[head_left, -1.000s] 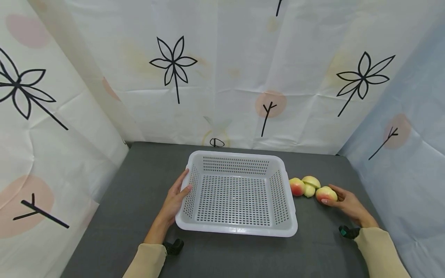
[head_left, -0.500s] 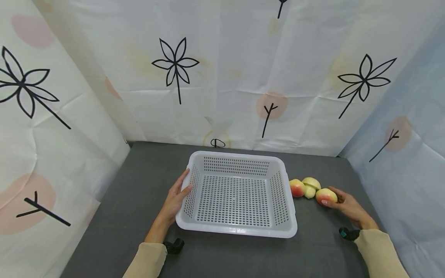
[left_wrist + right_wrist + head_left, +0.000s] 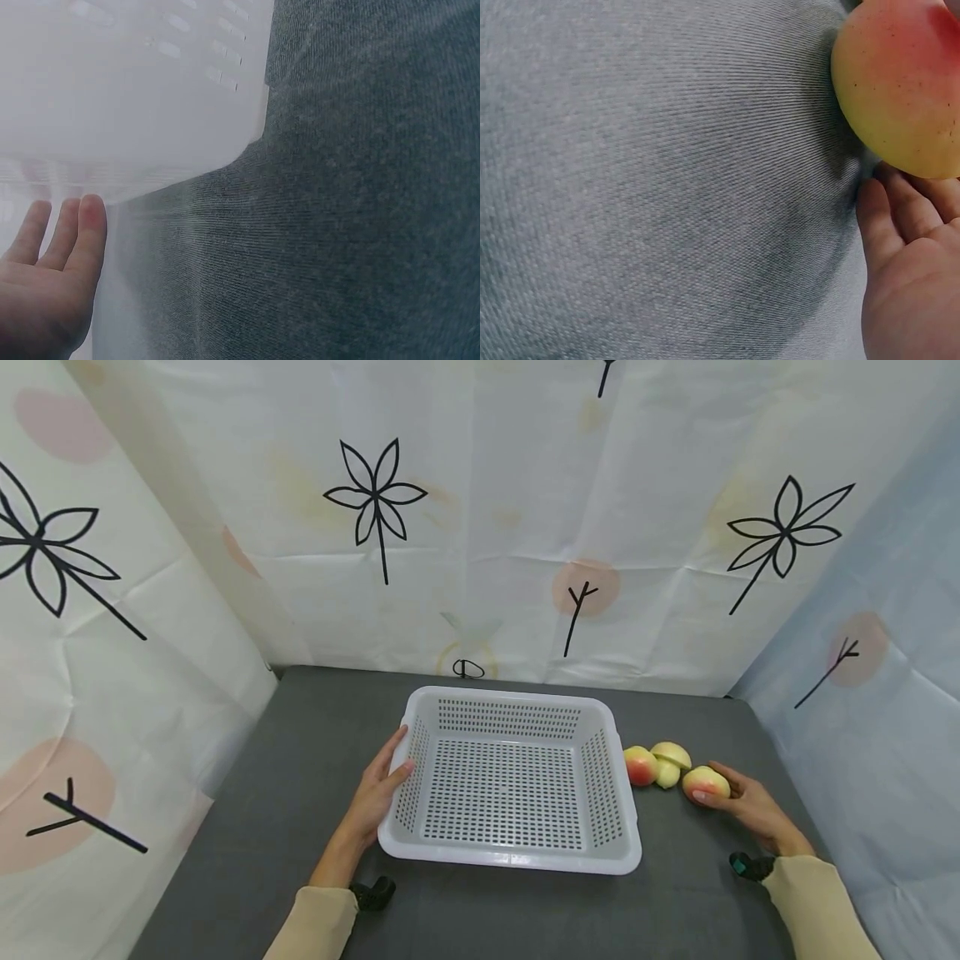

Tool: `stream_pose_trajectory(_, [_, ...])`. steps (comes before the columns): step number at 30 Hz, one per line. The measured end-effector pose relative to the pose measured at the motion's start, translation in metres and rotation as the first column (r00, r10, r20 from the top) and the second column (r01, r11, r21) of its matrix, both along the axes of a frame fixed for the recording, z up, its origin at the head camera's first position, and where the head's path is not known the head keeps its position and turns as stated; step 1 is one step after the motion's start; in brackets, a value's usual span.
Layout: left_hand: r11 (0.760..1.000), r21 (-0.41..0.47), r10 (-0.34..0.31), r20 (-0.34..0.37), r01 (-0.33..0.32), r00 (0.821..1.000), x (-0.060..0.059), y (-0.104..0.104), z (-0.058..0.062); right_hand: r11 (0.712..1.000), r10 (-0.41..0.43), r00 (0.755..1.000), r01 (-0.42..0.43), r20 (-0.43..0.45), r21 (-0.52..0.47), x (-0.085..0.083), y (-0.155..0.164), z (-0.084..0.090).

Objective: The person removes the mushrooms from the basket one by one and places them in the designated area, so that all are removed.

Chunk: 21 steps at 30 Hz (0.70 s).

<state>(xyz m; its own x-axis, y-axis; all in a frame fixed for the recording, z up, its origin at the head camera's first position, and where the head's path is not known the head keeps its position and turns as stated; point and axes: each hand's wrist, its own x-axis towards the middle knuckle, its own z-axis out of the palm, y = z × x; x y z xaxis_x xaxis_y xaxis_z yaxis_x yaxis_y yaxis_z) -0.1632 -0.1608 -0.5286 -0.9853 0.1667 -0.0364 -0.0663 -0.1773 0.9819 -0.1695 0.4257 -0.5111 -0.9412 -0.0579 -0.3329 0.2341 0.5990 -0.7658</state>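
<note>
A white perforated plastic basket (image 3: 502,793) lies on the grey table in the head view. My left hand (image 3: 372,797) holds its left rim, thumb over the edge and the other fingers along the outside. In the left wrist view those fingers (image 3: 91,225) extend toward the basket wall (image 3: 120,97). To the right of the basket, my right hand (image 3: 753,810) grips a red-and-yellow peach (image 3: 707,782), thumb in front and fingers behind. Seen from the right wrist, the peach (image 3: 904,90) sits above the fingers (image 3: 877,217); the thumb is hidden there.
Between the basket and the right hand lie another red-and-yellow peach (image 3: 641,766) and a pale yellow mushroom (image 3: 668,764). Patterned white cloth walls (image 3: 480,527) enclose the grey tabletop (image 3: 330,710) at the back and sides.
The hands, basket and peaches stay almost in place. The peach in my right hand has shifted very slightly to the right.
</note>
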Motion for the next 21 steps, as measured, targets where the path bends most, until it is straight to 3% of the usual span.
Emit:
stream_pose_trajectory(10, [1.000,0.007,-0.010,0.009,0.010,1.000,0.004,0.005,-0.002,0.999,-0.030,0.999,0.030,-0.018,-0.027,0.001,0.003,0.004])
stream_pose_trajectory(15, [0.999,-0.019,-0.034,0.010,0.034,0.999,0.002,0.002,0.001,0.997,-0.066,0.997,0.065,-0.028,-0.033,-0.006,-0.001,0.018])
stream_pose_trajectory(19, [0.986,-0.165,-0.032,-0.023,0.028,0.999,0.000,-0.003,0.012,0.990,-0.045,0.987,0.065,-0.156,0.126,-0.014,-0.020,0.042])
stream_pose_trajectory(21, [0.951,-0.309,-0.011,-0.078,-0.014,0.997,-0.003,-0.007,0.021,0.976,-0.011,0.976,0.058,-0.219,0.210,-0.017,-0.036,0.056])
